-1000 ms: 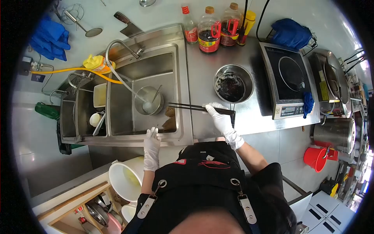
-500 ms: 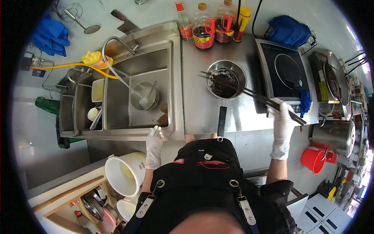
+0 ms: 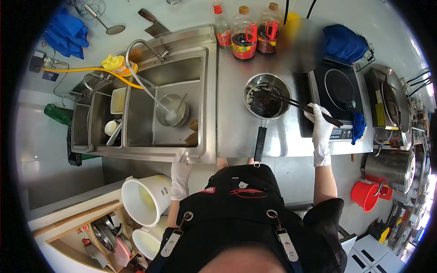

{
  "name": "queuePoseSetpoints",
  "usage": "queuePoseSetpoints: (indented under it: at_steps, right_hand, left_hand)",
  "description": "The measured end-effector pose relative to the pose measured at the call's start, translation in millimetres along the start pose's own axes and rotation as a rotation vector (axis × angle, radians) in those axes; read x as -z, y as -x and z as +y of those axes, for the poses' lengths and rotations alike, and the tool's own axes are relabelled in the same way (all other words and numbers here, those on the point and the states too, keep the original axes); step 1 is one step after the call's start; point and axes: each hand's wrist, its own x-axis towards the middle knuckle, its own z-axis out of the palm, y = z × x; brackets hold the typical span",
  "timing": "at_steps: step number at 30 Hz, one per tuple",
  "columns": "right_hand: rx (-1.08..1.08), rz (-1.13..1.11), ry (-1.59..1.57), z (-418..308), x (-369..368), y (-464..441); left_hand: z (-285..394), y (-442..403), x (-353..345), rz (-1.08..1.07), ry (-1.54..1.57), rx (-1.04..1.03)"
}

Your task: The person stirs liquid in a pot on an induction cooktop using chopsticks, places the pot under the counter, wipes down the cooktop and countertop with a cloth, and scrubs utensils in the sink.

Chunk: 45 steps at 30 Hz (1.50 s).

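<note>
My right hand, in a white glove, grips long dark chopsticks. Their far ends reach into a steel saucepan with dark contents on the steel counter. The pan's black handle points toward my body, and nobody holds it. My left hand, gloved in white too, is by the front edge of the sink, with its fingers stretched and nothing in it.
A steel sink holds a bowl with a hose in it. Bottles stand behind the pan. An induction cooker sits to the right. White buckets are at the lower left. A dark blur covers part of the back counter.
The chopsticks first swung from the sink side over to the pan, and now their tips are inside it. My right hand moved right, away from the pan handle. My left hand stayed near the sink.
</note>
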Motion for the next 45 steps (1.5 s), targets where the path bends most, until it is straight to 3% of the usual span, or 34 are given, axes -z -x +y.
queuePoseSetpoints:
  at_steps: [8,21,24,26,31,36,40,42,45]
  right_hand:
    - [-0.003,0.06,-0.059,26.9,-15.9,-1.2]
    - [0.025,0.052,-0.128,-8.1,7.1,22.4]
    - [0.166,-0.002,0.167,-23.5,13.8,33.8]
    - [0.075,-0.026,-0.108,-41.8,-8.6,48.9]
    - [0.075,-0.223,-0.128,-32.0,-92.0,79.6]
    - [-0.033,-0.453,0.051,-3.0,-190.8,126.3]
    - [-0.026,-0.64,-0.023,48.1,-249.4,153.8]
    - [0.083,-0.718,0.09,63.0,-279.9,167.0]
    - [0.031,-0.778,0.051,81.9,-319.2,188.5]
  left_hand:
    - [1.7,-6.7,23.8,0.031,0.074,0.071]
    - [10.4,-10.7,23.0,0.005,0.119,0.048]
    - [13.7,-16.9,38.8,-0.077,0.121,0.064]
    - [19.2,-13.1,39.1,-0.019,0.126,0.043]
    - [29.7,-11.5,52.7,0.021,0.159,-0.002]
    - [41.3,-5.4,85.9,0.057,0.197,-0.044]
    - [55.5,7.1,121.4,0.105,0.227,-0.103]
    - [62.8,11.0,142.1,0.144,0.269,-0.116]
    - [74.7,17.5,171.2,0.187,0.322,-0.134]
